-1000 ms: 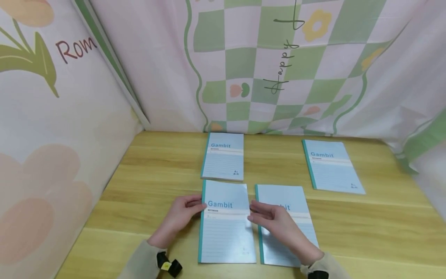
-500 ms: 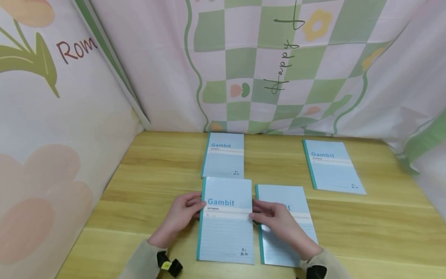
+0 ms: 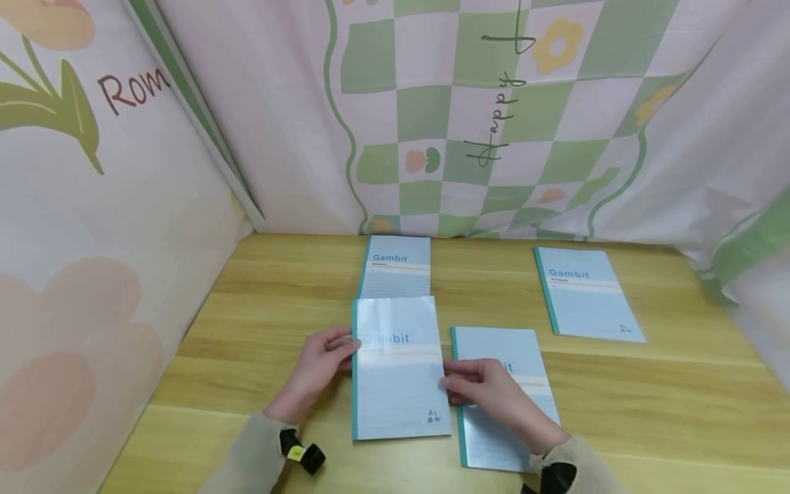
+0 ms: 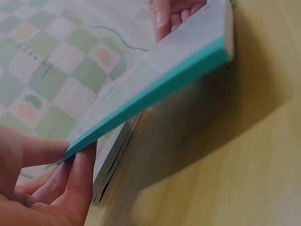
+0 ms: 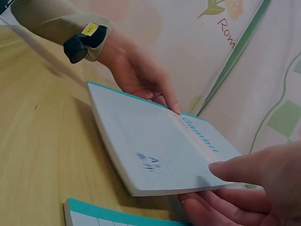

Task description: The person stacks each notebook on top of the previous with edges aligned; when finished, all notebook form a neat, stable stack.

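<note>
Hiding the lower part of the far notebook (image 3: pixel 395 271) in the head view, the held notebook (image 3: pixel 401 384) hangs above the wooden table (image 3: pixel 666 405), its shadow falling on the wood below it in the left wrist view. The left hand (image 3: pixel 321 360) pinches the spine side, thumb on the cover and fingers beneath; the right hand (image 3: pixel 487 387) pinches the opposite edge in the same way. From above, most of the fingers are lost under the cover, and the underside cannot be seen. Glare washes out the first letters of "Gambit" and nearly all of the small line below; in the left wrist view the cover is too foreshortened to read. The right hand and forearm also cover the middle of the near notebook (image 3: pixel 494 439), leaving only the end of its title; the right wrist view cuts it down to a teal strip and a little cover. Dark gaps show along the far notebook's edge from the left wrist, and whether it is one book or several I cannot tell. The held notebook is pale blue with a teal spine, a whitish band across the cover, fine ruled lines lower down and a dark "A5" mark near the bottom corner, with pale page edges. Another like it, the right-hand notebook (image 3: pixel 589 295), lies fully visible and well apart toward the back.
</note>
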`<state>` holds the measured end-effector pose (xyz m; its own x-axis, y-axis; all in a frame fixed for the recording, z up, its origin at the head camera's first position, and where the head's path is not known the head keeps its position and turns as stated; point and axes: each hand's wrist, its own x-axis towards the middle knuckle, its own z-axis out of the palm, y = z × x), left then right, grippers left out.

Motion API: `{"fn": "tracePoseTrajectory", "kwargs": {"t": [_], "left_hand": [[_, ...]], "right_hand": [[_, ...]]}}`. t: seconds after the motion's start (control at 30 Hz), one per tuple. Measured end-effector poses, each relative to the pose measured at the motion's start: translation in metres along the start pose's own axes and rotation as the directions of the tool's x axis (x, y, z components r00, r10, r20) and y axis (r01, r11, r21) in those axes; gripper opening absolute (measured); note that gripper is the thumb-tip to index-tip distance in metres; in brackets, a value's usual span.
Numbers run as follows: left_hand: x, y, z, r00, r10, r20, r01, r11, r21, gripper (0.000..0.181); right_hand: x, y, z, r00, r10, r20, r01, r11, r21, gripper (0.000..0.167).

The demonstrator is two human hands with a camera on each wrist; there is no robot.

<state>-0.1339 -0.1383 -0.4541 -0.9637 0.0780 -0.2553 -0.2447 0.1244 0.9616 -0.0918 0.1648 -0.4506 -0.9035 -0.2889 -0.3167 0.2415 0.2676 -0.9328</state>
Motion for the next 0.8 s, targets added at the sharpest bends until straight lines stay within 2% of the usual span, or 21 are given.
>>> {"fn": "tracePoseTrajectory", "kwargs": {"t": [0.27,0.63,0.8], "left_hand": [[0.007,0.002,0.0,1.0,-0.01,-0.021,0.008,0.998,-0.07,0.044],[0.013,0.005,0.003,0.999,-0.012,-0.032,0.008,0.994,-0.109,0.049],[0.014,0.002,0.005,1.0,-0.002,-0.025,-0.001,0.994,-0.106,0.043]], "right_hand": [[0.002,0.001,0.003,0.999,0.005,-0.038,-0.005,1.0,0.019,0.048],[0.008,0.004,-0.003,0.996,-0.011,-0.089,0.015,0.999,0.038,0.045],[0.013,0.006,-0.007,0.992,-0.013,-0.127,0.02,0.998,0.055,0.045]]}}
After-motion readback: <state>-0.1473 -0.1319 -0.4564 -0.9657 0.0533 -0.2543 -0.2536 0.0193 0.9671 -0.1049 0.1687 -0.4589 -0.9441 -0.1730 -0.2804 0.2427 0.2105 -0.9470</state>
